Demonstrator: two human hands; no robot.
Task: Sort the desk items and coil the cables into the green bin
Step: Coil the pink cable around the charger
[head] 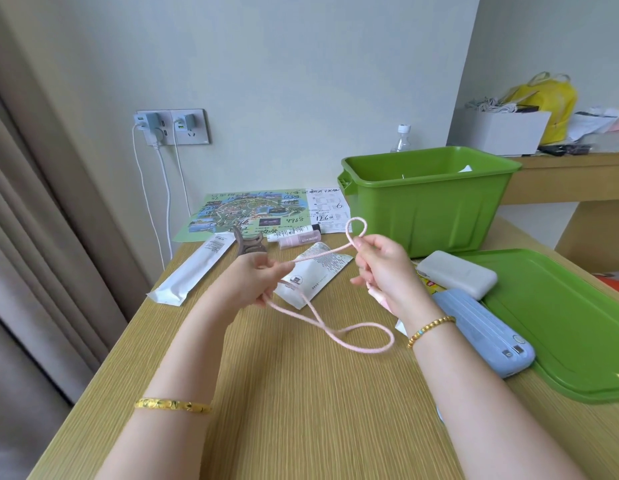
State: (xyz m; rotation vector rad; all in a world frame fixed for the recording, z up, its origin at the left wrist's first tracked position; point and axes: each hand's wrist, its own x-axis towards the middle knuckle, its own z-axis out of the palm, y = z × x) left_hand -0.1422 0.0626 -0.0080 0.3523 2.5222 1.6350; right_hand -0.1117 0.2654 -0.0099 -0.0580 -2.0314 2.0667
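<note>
Pink braided cable (335, 336) hangs above the table (283, 393), pinched by both hands: left hand (256, 282) and right hand (380, 268), a loop above, apparently its plug underneath.

Home room, wooden desk (301, 393) against wall, curtain (41, 202), wall socket (173, 128) with chargers

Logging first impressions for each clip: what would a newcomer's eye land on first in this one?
Most striking is the pink cable, held above the middle of the wooden desk between the left hand and right hand, one loop sticking up and another sagging toward the desk. Next comes the bright green bin standing open at the back right, with its green lid lying flat on the desk in front of it.
</note>
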